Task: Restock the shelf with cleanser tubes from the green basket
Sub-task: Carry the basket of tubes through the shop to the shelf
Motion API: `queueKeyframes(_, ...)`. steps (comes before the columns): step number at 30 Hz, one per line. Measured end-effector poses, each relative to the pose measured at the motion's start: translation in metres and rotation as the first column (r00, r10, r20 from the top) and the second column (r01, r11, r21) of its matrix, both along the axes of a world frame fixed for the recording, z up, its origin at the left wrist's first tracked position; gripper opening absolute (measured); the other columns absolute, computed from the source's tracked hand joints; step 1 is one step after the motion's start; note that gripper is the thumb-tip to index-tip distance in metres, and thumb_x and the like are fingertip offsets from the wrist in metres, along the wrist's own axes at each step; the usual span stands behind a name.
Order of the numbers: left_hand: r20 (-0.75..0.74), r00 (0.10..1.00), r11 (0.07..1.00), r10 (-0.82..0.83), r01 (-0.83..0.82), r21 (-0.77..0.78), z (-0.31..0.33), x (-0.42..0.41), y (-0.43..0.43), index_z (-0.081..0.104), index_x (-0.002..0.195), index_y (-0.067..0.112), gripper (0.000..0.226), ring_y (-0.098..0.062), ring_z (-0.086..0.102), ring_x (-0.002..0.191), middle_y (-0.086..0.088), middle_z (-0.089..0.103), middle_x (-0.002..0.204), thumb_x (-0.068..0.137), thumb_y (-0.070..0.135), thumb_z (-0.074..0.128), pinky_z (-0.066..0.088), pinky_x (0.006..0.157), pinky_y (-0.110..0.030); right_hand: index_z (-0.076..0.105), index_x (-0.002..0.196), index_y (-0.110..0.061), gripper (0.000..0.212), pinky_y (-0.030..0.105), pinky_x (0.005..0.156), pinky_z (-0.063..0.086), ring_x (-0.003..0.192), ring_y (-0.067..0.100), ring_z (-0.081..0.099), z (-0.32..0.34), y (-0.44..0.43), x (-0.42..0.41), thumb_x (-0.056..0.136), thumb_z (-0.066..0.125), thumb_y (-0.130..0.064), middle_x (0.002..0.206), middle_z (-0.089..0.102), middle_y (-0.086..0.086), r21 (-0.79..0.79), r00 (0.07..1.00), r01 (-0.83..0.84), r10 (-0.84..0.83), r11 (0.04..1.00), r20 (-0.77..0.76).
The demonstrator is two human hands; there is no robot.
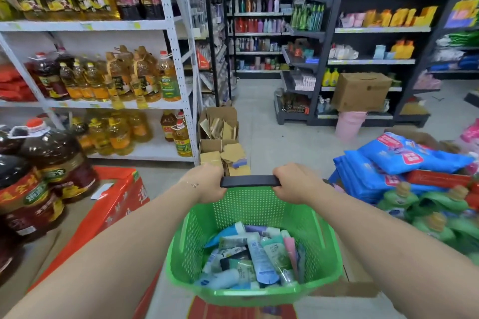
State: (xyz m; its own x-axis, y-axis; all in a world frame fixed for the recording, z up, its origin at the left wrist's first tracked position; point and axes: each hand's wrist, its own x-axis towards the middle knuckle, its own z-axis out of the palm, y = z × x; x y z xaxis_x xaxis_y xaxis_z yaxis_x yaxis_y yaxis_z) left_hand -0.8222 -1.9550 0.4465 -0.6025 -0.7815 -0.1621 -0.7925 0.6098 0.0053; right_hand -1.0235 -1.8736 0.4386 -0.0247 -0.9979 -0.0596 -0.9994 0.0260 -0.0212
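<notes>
Basket, green and perforated, held out front over the aisle floor. Left hand and right hand both curled tight round black handle, one at each end, backs upward. Cleanser tubes heaped loose in the basket bottom, lying flat and crossed; mostly white, pale blue and green, one pink. Dark shelves of bottles and toiletries straight ahead, well apart from the basket. White rack of cooking-oil bottles to the left. Open cardboard cartons on the floor beside the rack foot, beyond the handle. Red carton low at left, near the basket. Blue bags stacked at right, green bottles just below them. Cardboard box atop pink bucket before the right-hand shelving.
</notes>
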Motion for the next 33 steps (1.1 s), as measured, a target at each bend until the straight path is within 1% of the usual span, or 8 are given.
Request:
queueKeyframes(6, 0.005, 0.998, 0.997, -0.07, 0.07, 0.015, -0.014, -0.061, -0.141, 0.053, 0.082, 0.017, 0.017, -0.023, 0.058, 0.071, -0.002, 0.052, 0.074, 0.089, 0.032, 0.049, 0.056, 0.069, -0.035, 0.059, 0.101, -0.014, 0.021, 0.03, 0.069, 0.037, 0.097, 0.032, 0.061, -0.007, -0.126, -0.052, 0.091, 0.047, -0.029, 0.106, 0.064, 0.011, -0.035, 0.994, 0.057, -0.06, 0.998, -0.088)
queueKeyframes(11, 0.053, 0.987, 0.988, -0.154, 0.154, 0.015, -0.011, -0.114, -0.246, 0.059, 0.092, 0.012, 0.022, -0.023, 0.054, 0.073, -0.004, 0.05, 0.084, 0.091, 0.032, 0.05, 0.052, 0.067, -0.032, 0.059, 0.102, -0.013, 0.023, 0.032, 0.075, 0.044, 0.097, 0.032, 0.061, -0.01, -0.221, -0.097, 0.089, 0.048, -0.028, 0.106, 0.063, 0.012, -0.006, 0.985, 0.157, -0.157, 0.988, -0.067)
queueKeyframes(16, 0.055, 0.972, 0.973, -0.23, 0.229, 0.022, -0.003, -0.17, -0.338, 0.057, 0.088, 0.012, 0.019, -0.027, 0.059, 0.075, -0.01, 0.059, 0.088, 0.09, 0.031, 0.051, 0.047, 0.061, -0.03, 0.059, 0.104, -0.013, 0.025, 0.032, 0.077, 0.044, 0.103, 0.031, 0.06, -0.01, -0.299, -0.144, 0.089, 0.048, -0.03, 0.111, 0.063, 0.012, -0.021, 0.97, 0.234, -0.234, 0.972, -0.066)
queueKeyframes(19, 0.055, 0.965, 0.967, -0.255, 0.255, 0.007, 0.002, -0.202, -0.385, 0.054, 0.084, 0.013, 0.018, -0.03, 0.063, 0.081, -0.006, 0.05, 0.081, 0.089, 0.03, 0.05, 0.048, 0.062, -0.031, 0.059, 0.101, -0.012, 0.023, 0.033, 0.077, 0.045, 0.101, 0.032, 0.061, -0.011, -0.342, -0.175, 0.088, 0.049, -0.029, 0.11, 0.064, 0.014, -0.036, 0.964, 0.259, -0.26, 0.965, -0.045)
queueKeyframes(23, 0.05, 0.962, 0.963, -0.268, 0.27, -0.025, 0.002, -0.252, -0.448, 0.059, 0.088, 0.013, 0.019, -0.03, 0.061, 0.078, -0.008, 0.056, 0.086, 0.088, 0.031, 0.051, 0.048, 0.062, -0.031, 0.059, 0.096, -0.011, 0.02, 0.034, 0.074, 0.045, 0.099, 0.035, 0.06, -0.012, -0.403, -0.223, 0.087, 0.05, -0.026, 0.107, 0.064, 0.016, -0.054, 0.962, 0.271, -0.272, 0.961, -0.009)
queueKeyframes(25, 0.055, 0.964, 0.965, -0.26, 0.262, -0.033, 0.002, -0.28, -0.478, 0.058, 0.089, 0.013, 0.019, -0.031, 0.061, 0.078, -0.008, 0.052, 0.084, 0.089, 0.031, 0.051, 0.048, 0.063, -0.032, 0.057, 0.092, -0.013, 0.017, 0.034, 0.073, 0.045, 0.097, 0.035, 0.061, -0.014, -0.435, -0.252, 0.087, 0.05, -0.026, 0.103, 0.065, 0.015, -0.063, 0.966, 0.256, -0.258, 0.965, -0.018)
queueKeyframes(29, 0.045, 0.966, 0.966, -0.254, 0.256, -0.029, -0.001, -0.346, -0.548, 0.054, 0.082, 0.014, 0.018, -0.028, 0.055, 0.068, -0.006, 0.052, 0.076, 0.088, 0.031, 0.052, 0.05, 0.064, -0.032, 0.048, 0.083, -0.018, 0.009, 0.032, 0.068, 0.043, 0.09, 0.034, 0.062, -0.014, -0.502, -0.318, 0.087, 0.048, -0.026, 0.095, 0.064, 0.013, -0.061, 0.969, 0.248, -0.248, 0.967, -0.003)
queueKeyframes(33, 0.024, 0.968, 0.969, -0.248, 0.248, 0.005, 0.002, -0.412, -0.607, 0.052, 0.081, 0.014, 0.018, -0.028, 0.054, 0.068, -0.006, 0.051, 0.077, 0.088, 0.03, 0.051, 0.05, 0.063, -0.032, 0.049, 0.084, -0.017, 0.011, 0.033, 0.068, 0.044, 0.09, 0.034, 0.062, -0.01, -0.559, -0.383, 0.088, 0.048, -0.027, 0.095, 0.064, 0.013, -0.047, 0.967, 0.252, -0.253, 0.967, -0.017)
